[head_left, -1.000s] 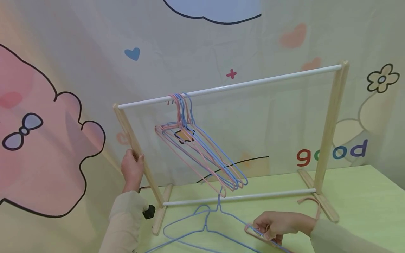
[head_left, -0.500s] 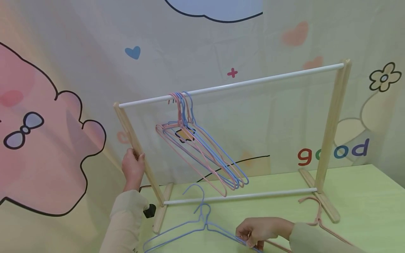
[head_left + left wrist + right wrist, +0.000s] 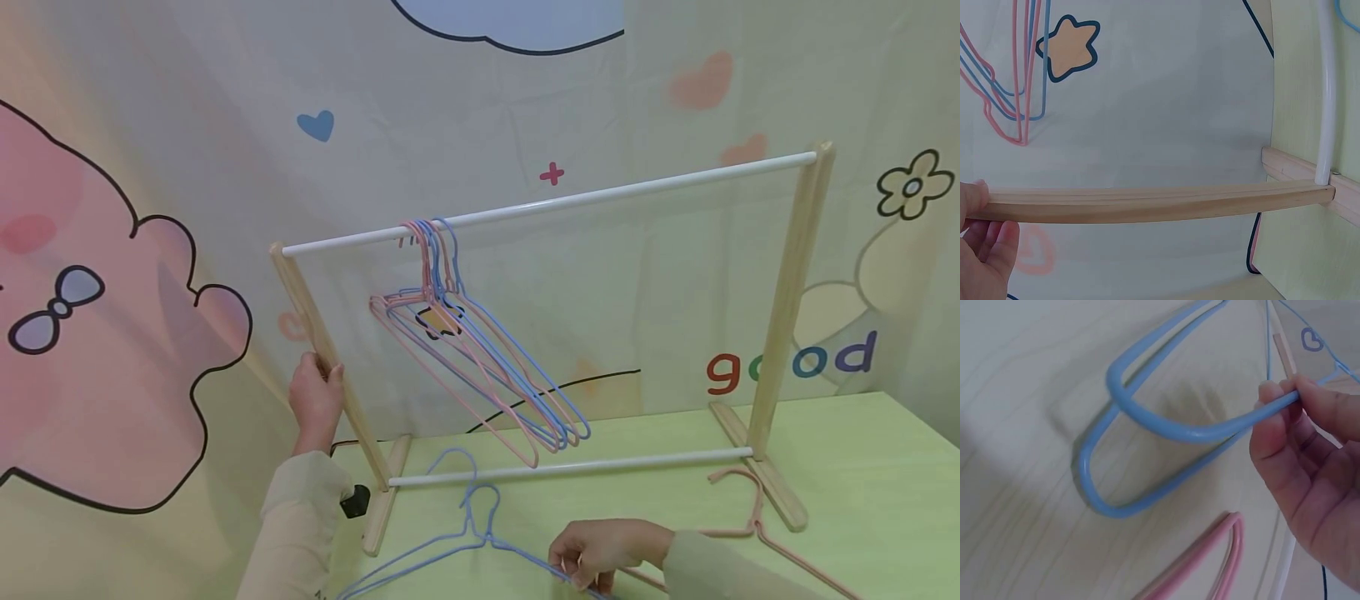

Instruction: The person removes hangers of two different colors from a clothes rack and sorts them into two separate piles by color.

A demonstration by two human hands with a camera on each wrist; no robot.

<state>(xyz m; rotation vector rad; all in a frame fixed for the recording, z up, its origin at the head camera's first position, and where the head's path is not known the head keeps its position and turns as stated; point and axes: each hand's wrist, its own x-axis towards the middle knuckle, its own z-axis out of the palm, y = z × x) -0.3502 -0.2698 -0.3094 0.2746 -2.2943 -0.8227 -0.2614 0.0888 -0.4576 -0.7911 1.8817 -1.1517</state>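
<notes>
My left hand (image 3: 315,400) grips the left wooden post (image 3: 294,287) of a small clothes rack, thumb and fingers on either side of it in the left wrist view. Low at the front, my right hand (image 3: 611,550) pinches the lower right part of a blue clothes hanger (image 3: 1191,432) between thumb and fingers. A second blue hanger (image 3: 1122,512) lies on the table just under it, and the two overlap. To the right rests a pink hanger (image 3: 798,558), partly covered by my right hand and sleeve. Several pink and blue hangers (image 3: 525,364) hang from the rack.
The rack's white top rail (image 3: 622,195) runs to the right post (image 3: 787,308); a white lower bar (image 3: 600,464) joins its feet. A patterned cloth backdrop (image 3: 465,125) stands behind the green table (image 3: 870,475). A small black object (image 3: 355,502) is by the left foot.
My right hand has moved left with the blue hanger, whose hook has swung left and now shows side-on. The pink hanger on the right is more exposed. My left hand stays on the post.
</notes>
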